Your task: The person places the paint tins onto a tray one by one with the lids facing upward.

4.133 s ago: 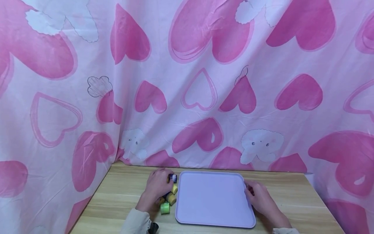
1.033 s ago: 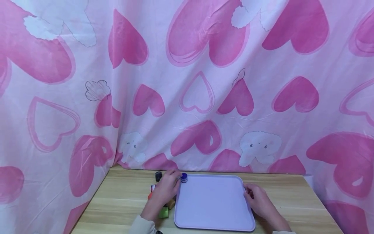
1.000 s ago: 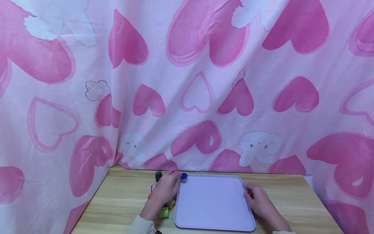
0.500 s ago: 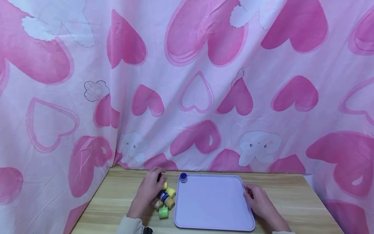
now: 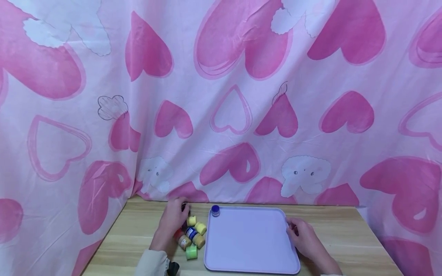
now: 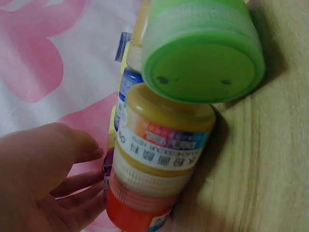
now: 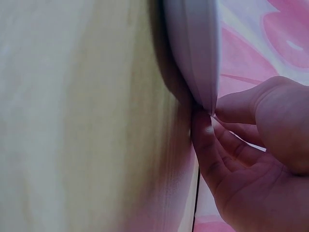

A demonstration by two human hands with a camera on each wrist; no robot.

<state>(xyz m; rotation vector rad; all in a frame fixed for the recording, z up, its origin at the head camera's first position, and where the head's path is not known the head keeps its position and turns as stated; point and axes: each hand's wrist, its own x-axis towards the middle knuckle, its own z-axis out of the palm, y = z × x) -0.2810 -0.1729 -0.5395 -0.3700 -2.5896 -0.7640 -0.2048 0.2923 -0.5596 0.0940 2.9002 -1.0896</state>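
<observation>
My left hand (image 5: 171, 218) is at the far end of a cluster of small paint jars, left of the tray. Its thumb and fingers pinch a dark-capped paint jar (image 5: 185, 207), mostly hidden by the hand. Nearer lie two yellow jars (image 5: 200, 229), a blue one, an ochre jar with a red cap (image 6: 159, 145) and a green jar (image 5: 191, 252). A blue-capped paint jar (image 5: 215, 211) stands upright in the far left corner of the lilac tray (image 5: 252, 241). My right hand (image 5: 302, 234) pinches the tray's right rim between thumb and fingers.
The wooden table (image 5: 345, 237) extends on both sides of the tray. A pink curtain with hearts (image 5: 224, 115) hangs behind the table and along its sides.
The blue-capped jar went into the tray's far left corner and my left hand let it go. That hand then moved left to the dark-capped jar. My right hand stays on the tray's rim.
</observation>
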